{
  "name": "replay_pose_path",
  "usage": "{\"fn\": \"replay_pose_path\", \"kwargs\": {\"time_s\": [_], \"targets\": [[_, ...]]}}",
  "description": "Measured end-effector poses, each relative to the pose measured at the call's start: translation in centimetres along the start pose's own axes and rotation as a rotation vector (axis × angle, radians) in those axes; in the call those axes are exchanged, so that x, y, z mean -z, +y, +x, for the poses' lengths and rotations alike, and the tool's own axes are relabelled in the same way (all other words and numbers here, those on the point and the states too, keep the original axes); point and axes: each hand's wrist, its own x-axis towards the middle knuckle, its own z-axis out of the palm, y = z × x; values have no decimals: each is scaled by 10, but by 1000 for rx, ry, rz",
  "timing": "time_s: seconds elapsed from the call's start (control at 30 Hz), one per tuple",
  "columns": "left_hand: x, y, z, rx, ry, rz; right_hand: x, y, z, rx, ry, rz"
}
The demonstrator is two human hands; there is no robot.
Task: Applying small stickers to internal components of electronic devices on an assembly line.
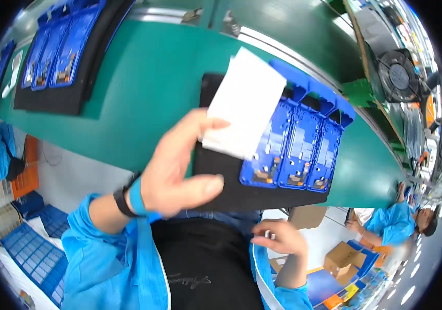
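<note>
Left hand (174, 175) grip pinches white sheet (246, 103) at lower corner, over blue trays (298, 144). Right hand (278, 237) grip curled near lap, can't tell what's in it.

From my remote seat this reads as a factory assembly line. A long green conveyor surface (148, 82) runs across the view, carrying black mats (216, 181) with blue moulded trays (303, 139) of small electronic parts; a second mat with more blue trays (55, 46) sits further along. I see another worker in a blue smock (394, 225) seated at the line, a fan (399, 76) mounted beside it, stacked blue crates (35, 256) and cardboard boxes (342, 256) on the floor.
</note>
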Motion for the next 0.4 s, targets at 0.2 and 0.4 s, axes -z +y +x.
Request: {"fn": "replay_pose_path", "kwargs": {"time_s": [0.2,0.4], "targets": [[-81,-7,-53,159,-483,-392,-108,43,39,148,560,763],[-112,5,-51,-275,-466,-36,-85,6,45,294,937,1384]]}}
